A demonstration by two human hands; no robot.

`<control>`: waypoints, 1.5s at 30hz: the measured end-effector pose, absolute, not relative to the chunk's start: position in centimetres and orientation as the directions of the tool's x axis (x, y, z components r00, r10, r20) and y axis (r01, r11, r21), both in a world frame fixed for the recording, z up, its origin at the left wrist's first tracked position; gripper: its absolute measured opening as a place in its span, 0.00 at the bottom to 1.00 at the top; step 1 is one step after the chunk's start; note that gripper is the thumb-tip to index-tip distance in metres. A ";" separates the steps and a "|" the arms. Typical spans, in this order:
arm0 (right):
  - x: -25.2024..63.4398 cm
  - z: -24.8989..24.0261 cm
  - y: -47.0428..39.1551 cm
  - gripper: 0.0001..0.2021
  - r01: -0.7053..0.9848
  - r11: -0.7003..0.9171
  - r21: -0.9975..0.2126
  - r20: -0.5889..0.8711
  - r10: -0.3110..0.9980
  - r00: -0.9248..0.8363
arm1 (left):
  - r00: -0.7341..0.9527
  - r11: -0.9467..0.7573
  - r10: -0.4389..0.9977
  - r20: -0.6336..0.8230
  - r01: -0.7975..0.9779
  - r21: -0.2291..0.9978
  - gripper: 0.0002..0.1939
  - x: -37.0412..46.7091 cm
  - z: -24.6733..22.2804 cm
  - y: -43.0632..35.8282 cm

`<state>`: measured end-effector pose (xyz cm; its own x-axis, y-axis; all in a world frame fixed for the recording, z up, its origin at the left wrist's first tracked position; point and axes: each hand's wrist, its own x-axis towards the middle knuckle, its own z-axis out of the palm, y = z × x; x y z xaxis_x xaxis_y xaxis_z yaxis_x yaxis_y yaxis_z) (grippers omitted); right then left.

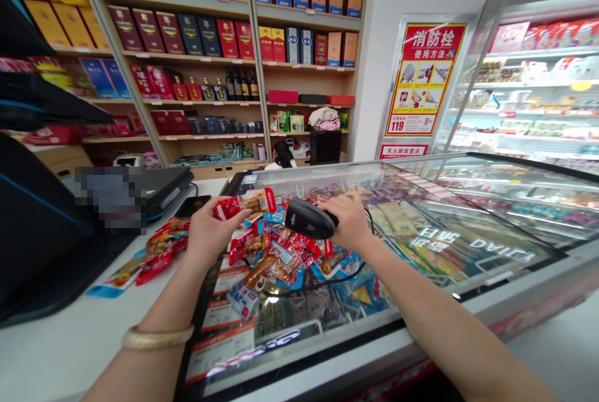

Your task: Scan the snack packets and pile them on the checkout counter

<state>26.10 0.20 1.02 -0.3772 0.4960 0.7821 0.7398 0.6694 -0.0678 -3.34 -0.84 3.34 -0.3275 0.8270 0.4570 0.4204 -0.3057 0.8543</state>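
My left hand, with a gold bangle at the wrist, pinches a red snack packet with a clear window showing brown food. In my right hand is a black barcode scanner, its head pointing left toward that packet. Beneath both hands a pile of red and blue snack packets lies on the freezer's glass lid. The scanner's black cable loops across the glass. Left of my left hand, more snack packets lie on the white counter.
A dark checkout machine stands on the counter at left, with a black box-shaped device behind it. Shelves of boxed bottles line the back wall. A person is low behind the freezer. A lit display fridge stands at right.
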 end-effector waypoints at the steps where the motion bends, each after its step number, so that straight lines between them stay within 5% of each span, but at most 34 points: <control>1: 26.1 1.0 0.2 0.10 0.737 0.673 -0.068 0.784 0.493 -0.378 | -0.317 -0.305 0.828 0.462 0.437 0.846 0.26 -3.1 3.4 -1.0; 14: 26.1 0.8 0.5 0.11 0.741 0.670 -0.049 0.757 0.509 -0.409 | -0.231 -0.290 0.850 0.473 0.545 0.787 0.22 -2.4 3.2 -1.2; 21: 26.7 0.6 1.0 0.12 0.787 0.604 -0.124 0.797 0.533 -0.284 | -0.185 -0.422 0.789 0.586 0.530 0.735 0.21 -1.9 1.6 -0.3; 25: 27.5 0.2 2.0 0.12 0.811 0.553 -0.192 0.839 0.521 -0.157 | 0.138 -0.624 0.712 0.688 0.573 0.531 0.19 -0.6 0.3 0.4; 28: 28.0 -0.2 2.7 0.14 0.825 0.518 -0.228 0.837 0.536 -0.105 | 0.405 -0.668 0.711 0.574 0.645 0.372 0.22 0.2 -0.7 0.5; 32: 28.4 -0.7 3.3 0.16 0.836 0.501 -0.225 0.822 0.558 -0.113 | 0.509 -0.646 0.743 0.434 0.715 0.268 0.29 0.6 -1.2 0.3; 37: 28.4 -1.0 3.4 0.14 0.831 0.509 -0.225 0.830 0.547 -0.110 | 0.297 -0.536 0.746 0.596 0.799 0.273 0.28 -0.7 -0.3 0.6; 41: 28.2 -1.0 3.3 0.14 0.827 0.517 -0.223 0.828 0.547 -0.119 | -0.121 -0.134 0.756 0.644 0.934 0.332 0.28 -4.4 1.3 0.3; 45: 28.1 -1.0 3.3 0.14 0.821 0.526 -0.222 0.831 0.543 -0.123 | -0.530 0.281 0.710 0.464 0.817 0.503 0.32 -10.6 1.9 0.0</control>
<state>28.07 3.26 -1.04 -0.1235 0.5429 0.8307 0.8211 0.5260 -0.2217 -10.62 -0.03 1.93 -0.5296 0.7103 0.4637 0.8173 0.2811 0.5030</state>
